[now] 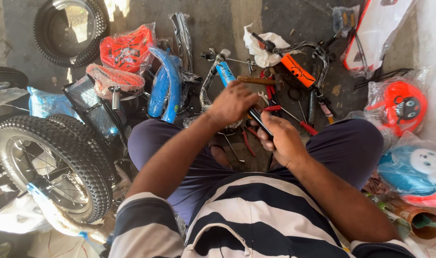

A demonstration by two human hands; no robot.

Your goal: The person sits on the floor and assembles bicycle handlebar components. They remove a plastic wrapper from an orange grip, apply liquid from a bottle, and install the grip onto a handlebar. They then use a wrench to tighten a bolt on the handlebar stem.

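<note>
While parts lie loose on the floor [218, 24], I hold a black rod-shaped part [260, 122] over my lap, left hand [232, 102] and right hand [282, 141] fingers wrapped on it; wheel [50, 162], blue fender [167, 83] and handlebar [301, 59] look unassembled.

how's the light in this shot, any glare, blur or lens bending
Head view: hard sunlight from the top, glare blowing out the white bag and the plastic inside the tyre; the lower left corner by the spoked wheel sits in shade. Left hand and right hand are slightly soft, the dark tool between them too. Wide lens bows the edges.
</note>
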